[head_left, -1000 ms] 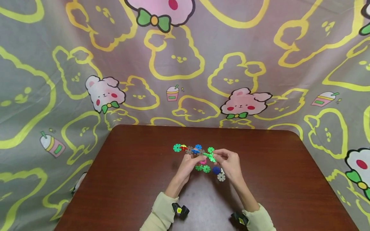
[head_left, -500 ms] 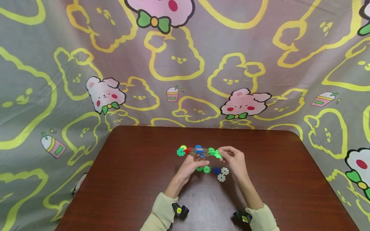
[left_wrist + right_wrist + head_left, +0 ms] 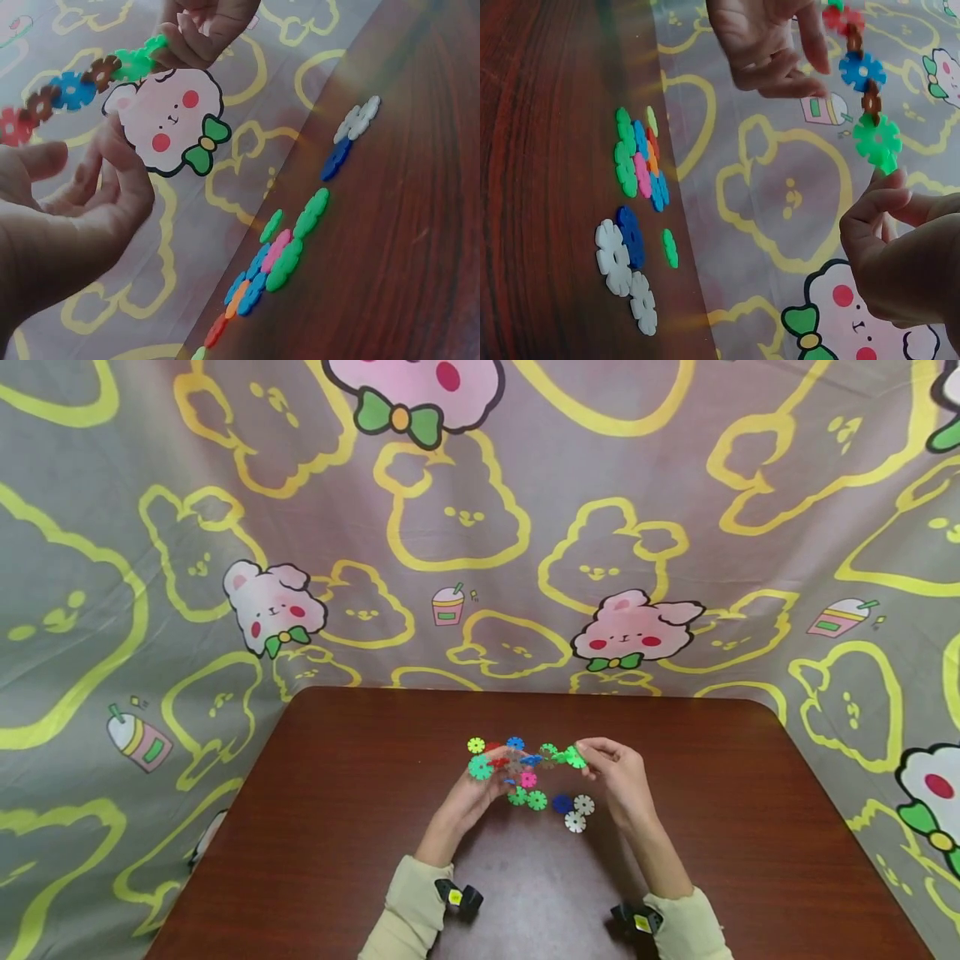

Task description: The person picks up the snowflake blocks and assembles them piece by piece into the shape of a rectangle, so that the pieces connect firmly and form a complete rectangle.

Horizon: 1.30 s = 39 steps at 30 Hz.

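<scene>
A chain of interlocking snowflake discs (image 3: 532,761) hangs above the table, running teal, red, brown, blue, brown and green. My right hand (image 3: 618,772) pinches the bright green disc (image 3: 575,757) at its right end between thumb and fingers. Beside the chain's left part is my left hand (image 3: 472,797), its fingers loosely curved. In the left wrist view, the thumb and fingers of that hand (image 3: 67,217) stand apart, below the red disc (image 3: 13,126). From the right wrist, the left hand (image 3: 769,45) appears next to the blue disc (image 3: 862,71), with no grip on it visible.
Loose discs lie on the brown table (image 3: 337,827) beneath the hands: green (image 3: 536,800), white (image 3: 575,822), dark blue (image 3: 562,804), pink (image 3: 528,778), yellow (image 3: 476,745) and others. A patterned cloth (image 3: 510,585) hangs behind the table's far edge.
My right hand has moved right, carrying the chain with it. My left thumb has come away from the chain, and that hand has shifted slightly left.
</scene>
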### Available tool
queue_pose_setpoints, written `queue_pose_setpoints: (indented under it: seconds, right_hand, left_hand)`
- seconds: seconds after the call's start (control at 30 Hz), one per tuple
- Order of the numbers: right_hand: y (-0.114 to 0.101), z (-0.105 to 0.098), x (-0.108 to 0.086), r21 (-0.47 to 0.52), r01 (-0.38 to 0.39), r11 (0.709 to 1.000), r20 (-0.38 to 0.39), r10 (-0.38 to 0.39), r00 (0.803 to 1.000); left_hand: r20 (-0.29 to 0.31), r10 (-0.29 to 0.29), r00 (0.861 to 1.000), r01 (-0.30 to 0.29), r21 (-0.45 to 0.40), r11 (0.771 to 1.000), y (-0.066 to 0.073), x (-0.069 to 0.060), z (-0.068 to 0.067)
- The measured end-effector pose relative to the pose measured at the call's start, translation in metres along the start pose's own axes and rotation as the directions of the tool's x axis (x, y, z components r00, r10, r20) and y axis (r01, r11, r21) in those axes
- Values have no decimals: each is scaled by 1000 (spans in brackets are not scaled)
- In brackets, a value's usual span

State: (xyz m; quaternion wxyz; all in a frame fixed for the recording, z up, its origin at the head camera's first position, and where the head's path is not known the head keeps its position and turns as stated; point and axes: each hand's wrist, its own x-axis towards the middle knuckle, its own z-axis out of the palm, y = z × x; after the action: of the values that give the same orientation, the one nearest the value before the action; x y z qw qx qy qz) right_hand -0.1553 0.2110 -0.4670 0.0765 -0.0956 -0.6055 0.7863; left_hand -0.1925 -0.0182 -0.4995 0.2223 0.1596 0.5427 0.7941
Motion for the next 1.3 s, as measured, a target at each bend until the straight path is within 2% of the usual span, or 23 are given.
queue_pose_setpoints:
  seconds: [0.13, 0.3, 0.43, 0.63, 0.87, 0.97, 1.0, 1.07, 1.13, 1.2, 1.3]
  right_hand:
    - [2, 0, 1, -18, -20, 1000, 12, 20, 1000]
    - [6, 2, 2, -90, -56, 994, 71, 63, 995]
    - [9, 5, 0, -145, -75, 987, 97, 89, 991]
    - [12, 10, -7, -273, -48, 961, 75, 71, 995]
    - [15, 12, -1, -297, -23, 955, 96, 53, 994]
    - [13, 6, 3, -371, 28, 928, 136, 25, 990]
    - [12, 2, 4, -421, 56, 905, 153, 9, 988]
    - [11, -8, 5, -553, 122, 824, 208, -5, 978]
    - [11, -17, 5, -684, 192, 704, 272, 2, 962]
    - [12, -25, 4, -785, 252, 565, 331, 39, 943]
    - [15, -31, 7, -842, 345, 414, 412, 82, 907]
  left_hand:
    - [31, -59, 998, 59, 4, 998, 1, 3, 5]
    - [16, -140, 990, 138, 102, 985, -3, 5, 20]
    - [25, -149, 988, 143, 171, 975, -7, 5, 32]
    - [38, -118, 992, 109, 178, 978, -13, 2, 39]
    - [-42, -120, 992, 125, 170, 977, -10, 4, 40]
    - [-82, -107, 991, 119, 160, 980, -6, 5, 38]
    - [-94, -102, 990, 116, 155, 981, -5, 5, 36]
    - [-115, -84, 990, 102, 153, 983, -3, 5, 33]
    - [-133, -71, 989, 91, 147, 985, -2, 4, 30]
    - [-153, -67, 986, 88, 138, 986, -1, 3, 26]
    - [-169, -51, 984, 75, 138, 988, 2, 4, 22]
